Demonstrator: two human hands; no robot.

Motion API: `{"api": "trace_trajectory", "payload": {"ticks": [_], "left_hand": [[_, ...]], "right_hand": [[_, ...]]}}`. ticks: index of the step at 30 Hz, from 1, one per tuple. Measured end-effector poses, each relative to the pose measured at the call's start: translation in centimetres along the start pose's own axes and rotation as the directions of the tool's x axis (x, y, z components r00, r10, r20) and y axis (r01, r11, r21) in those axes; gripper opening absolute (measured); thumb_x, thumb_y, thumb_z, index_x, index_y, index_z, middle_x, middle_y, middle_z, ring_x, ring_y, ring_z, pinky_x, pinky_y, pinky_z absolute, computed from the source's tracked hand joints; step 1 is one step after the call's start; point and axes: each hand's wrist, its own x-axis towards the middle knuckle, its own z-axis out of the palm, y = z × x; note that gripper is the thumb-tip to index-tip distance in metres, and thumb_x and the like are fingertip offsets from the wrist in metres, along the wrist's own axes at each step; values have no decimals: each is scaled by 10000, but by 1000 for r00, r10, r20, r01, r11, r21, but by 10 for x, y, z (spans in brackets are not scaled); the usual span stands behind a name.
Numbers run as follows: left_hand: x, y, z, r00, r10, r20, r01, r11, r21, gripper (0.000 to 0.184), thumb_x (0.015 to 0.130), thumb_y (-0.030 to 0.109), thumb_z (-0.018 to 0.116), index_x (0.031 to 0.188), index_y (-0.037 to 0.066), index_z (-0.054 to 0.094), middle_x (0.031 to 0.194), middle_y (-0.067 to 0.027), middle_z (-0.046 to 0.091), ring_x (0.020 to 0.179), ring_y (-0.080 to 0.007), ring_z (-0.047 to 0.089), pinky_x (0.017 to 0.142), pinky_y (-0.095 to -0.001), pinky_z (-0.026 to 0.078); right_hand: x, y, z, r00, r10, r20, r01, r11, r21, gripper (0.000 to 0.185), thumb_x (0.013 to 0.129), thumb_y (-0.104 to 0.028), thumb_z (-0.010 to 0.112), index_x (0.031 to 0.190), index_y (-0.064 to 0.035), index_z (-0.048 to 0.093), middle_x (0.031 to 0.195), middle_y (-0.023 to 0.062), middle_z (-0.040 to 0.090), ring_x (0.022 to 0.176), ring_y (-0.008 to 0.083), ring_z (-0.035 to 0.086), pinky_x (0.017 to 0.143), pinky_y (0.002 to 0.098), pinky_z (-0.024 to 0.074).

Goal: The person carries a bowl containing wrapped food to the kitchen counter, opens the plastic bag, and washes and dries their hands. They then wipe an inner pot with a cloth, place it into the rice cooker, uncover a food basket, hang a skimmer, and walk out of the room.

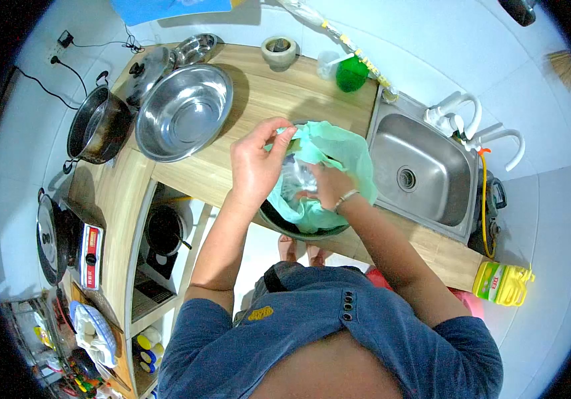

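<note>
A light green plastic bag [359, 156] lines a dark round container [279, 223] at the counter's front edge. My left hand [257, 159] is closed, pinching the bag's upper left rim between thumb and fingers. Inside the bag's mouth is my right hand [335, 187], with a bracelet at the wrist. Its fingers curl against crumpled clear plastic [297, 179], and the fingertips are partly hidden. What lies beneath the clear plastic cannot be made out.
To the right is a steel sink [425, 159] with white faucets [458, 116]. A large steel basin [186, 113] and a dark pot [99, 126] stand left. Behind are a stone mortar [278, 56] and a green bottle [351, 73]. A yellow oil jug [502, 282] stands far right.
</note>
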Motion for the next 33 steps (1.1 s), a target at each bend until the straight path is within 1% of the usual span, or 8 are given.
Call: {"api": "trace_trajectory", "payload": {"ticks": [6, 14, 17, 19, 20, 23, 29, 33], "left_hand": [[-1, -6, 0, 997, -73, 3, 72, 993, -97, 118, 728, 91, 609, 806, 5, 585, 729, -20, 581, 630, -63, 503, 580, -191, 415], [-2, -6, 7, 999, -46, 11, 47, 991, -128, 124, 725, 113, 610, 806, 21, 591, 664, -67, 584, 580, -86, 541, 525, -211, 431], [-2, -7, -1, 991, -119, 65, 128, 980, -152, 117, 738, 82, 599, 827, 10, 576, 731, -3, 549, 637, -50, 489, 573, -176, 398], [-3, -9, -2, 985, -134, 104, 154, 966, -209, 111, 745, 84, 593, 825, 9, 577, 715, 3, 547, 629, -49, 484, 577, -171, 393], [-4, -8, 0, 985, -136, 105, 155, 966, -209, 111, 745, 84, 593, 825, 9, 577, 715, 3, 547, 629, -49, 484, 577, -171, 393], [-8, -5, 3, 985, -111, 129, 139, 964, -229, 117, 748, 87, 590, 829, 4, 575, 732, 0, 545, 638, -50, 485, 586, -171, 396], [-13, -11, 1, 988, -83, 129, 114, 962, -249, 193, 775, 58, 536, 961, 10, 516, 844, -41, 560, 707, -65, 507, 635, -191, 420], [-29, -18, -2, 942, -144, 304, 175, 982, -78, 360, 740, 34, 527, 1085, 51, 424, 983, -143, 528, 830, -244, 546, 669, -292, 456]], "right_hand": [[11, 2, -29, 803, 87, 590, -164, 983, 78, 655, 680, -557, 489, 1064, -27, 456, 968, 189, 544, 889, 333, 525, 789, 420, 380], [8, -6, -26, 843, 115, 526, -143, 990, 13, 585, 657, -593, 465, 948, -94, 553, 977, 152, 538, 974, 290, 474, 791, 440, 339], [25, 29, -10, 716, -26, 698, -353, 849, 393, 501, 680, -505, 494, 934, -78, 557, 961, 154, 540, 964, 299, 474, 806, 409, 345], [35, 39, 3, 761, 341, 552, -594, 708, 382, 428, 687, -400, 523, 961, -72, 538, 984, 156, 530, 952, 291, 477, 836, 376, 339], [39, 48, 28, 760, 341, 554, -595, 707, 382, 428, 687, -400, 523, 961, -72, 538, 984, 156, 530, 952, 291, 477, 836, 376, 339], [50, 53, 75, 898, -68, 434, -41, 971, 237, 569, 676, -366, 560, 1144, -76, 415, 1202, 157, 385, 1114, 300, 355, 904, 375, 303], [35, 7, -30, 889, 81, 450, -231, 929, 290, 644, 589, -279, 647, 1148, -81, 397, 1163, 162, 421, 1079, 305, 398, 884, 380, 332], [6, 28, -36, 860, 181, 478, -399, 822, 406, 540, 594, -255, 646, 1049, -53, 438, 998, 186, 507, 931, 332, 486, 797, 369, 385]]}}
